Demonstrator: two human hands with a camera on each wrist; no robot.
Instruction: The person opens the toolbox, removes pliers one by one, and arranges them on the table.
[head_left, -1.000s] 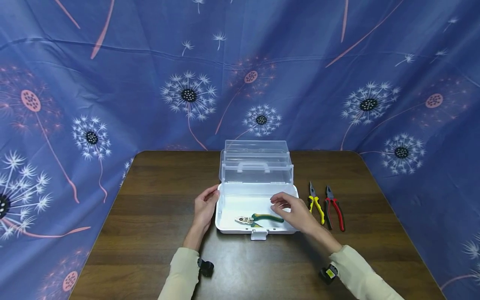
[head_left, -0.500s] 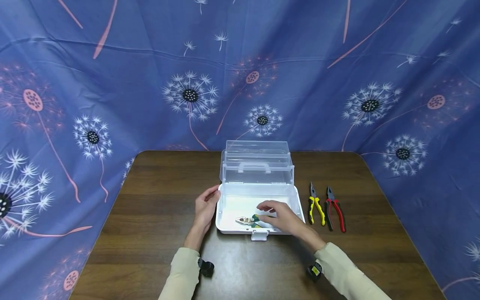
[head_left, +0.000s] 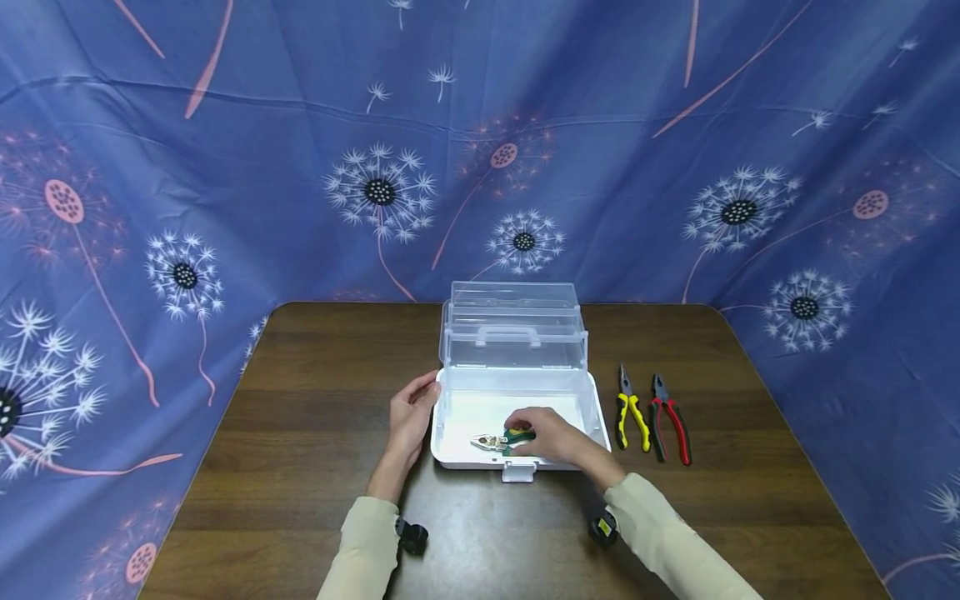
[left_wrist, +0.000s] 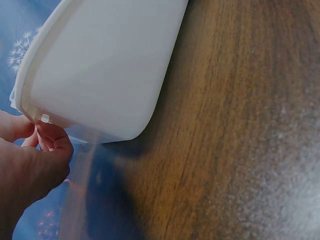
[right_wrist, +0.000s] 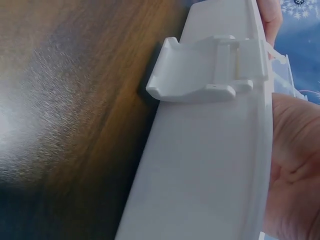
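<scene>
A white toolbox with a raised clear lid sits on the table. My left hand holds the box at its left side; in the left wrist view, thumb and fingers pinch its rim. Inside the box lie combination pliers with green and yellow handles, their bright metal head pointing left. My right hand reaches over the front wall, its thumb and fingers around the handles, which it partly covers. The right wrist view shows the front latch hanging down, and the palm behind the wall.
Right of the box lie yellow-handled long-nose pliers and red-and-black-handled pliers, side by side on the brown wooden table. A blue cloth with dandelion prints hangs behind the table and along its sides.
My right hand has moved left and down, from above the ends of the handles to around them. The left hand stays on the box, and the pliers have hardly moved.
</scene>
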